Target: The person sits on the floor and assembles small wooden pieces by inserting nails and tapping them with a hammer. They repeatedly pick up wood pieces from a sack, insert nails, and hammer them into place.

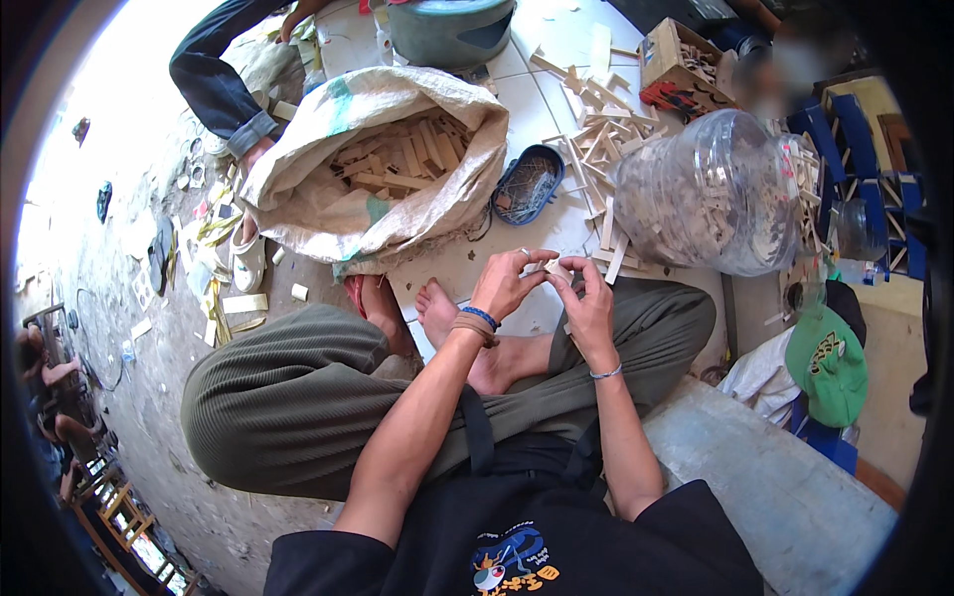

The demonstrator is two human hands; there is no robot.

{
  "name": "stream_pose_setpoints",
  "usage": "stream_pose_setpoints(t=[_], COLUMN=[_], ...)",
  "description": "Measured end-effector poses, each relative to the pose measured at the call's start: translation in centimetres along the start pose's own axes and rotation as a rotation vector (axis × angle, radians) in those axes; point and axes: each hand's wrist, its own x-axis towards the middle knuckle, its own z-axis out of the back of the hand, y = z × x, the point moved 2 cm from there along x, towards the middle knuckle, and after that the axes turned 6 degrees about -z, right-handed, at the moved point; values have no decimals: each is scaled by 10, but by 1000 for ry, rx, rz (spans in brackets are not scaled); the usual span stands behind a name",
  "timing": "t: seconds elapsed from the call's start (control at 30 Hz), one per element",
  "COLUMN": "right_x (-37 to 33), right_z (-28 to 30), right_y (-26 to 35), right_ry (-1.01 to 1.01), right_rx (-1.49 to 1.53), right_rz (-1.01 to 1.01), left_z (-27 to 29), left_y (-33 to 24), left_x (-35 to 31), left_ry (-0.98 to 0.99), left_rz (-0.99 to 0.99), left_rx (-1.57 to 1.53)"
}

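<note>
My left hand and right hand pinch a small pale piece between them, both equally near; I cannot tell its long axis.

sack: off-white, green patches | tray: blue | trousers: olive, ribbed | cap: green | wood pieces: tan

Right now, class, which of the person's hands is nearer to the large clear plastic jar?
The right hand. It is below and left of the jar in the picture, not touching it; the left hand is farther left.
</note>
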Motion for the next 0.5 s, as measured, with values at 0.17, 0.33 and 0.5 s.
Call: stream_pose_setpoints(t=[0.17,0.33,0.5], right_x=[0,2,2], right_z=[-1,-3,-5], right_y=[0,-8,-9], right_ry=[-20,5,63], right_rx=[54,186,330], right_rz=[12,-111,-151], left_z=[0,0,1], left_y=[0,1,0], left_x=[0,-1,0], left_ry=[4,-4,-1], left_rz=[26,10,44], left_rx=[1,5,12])
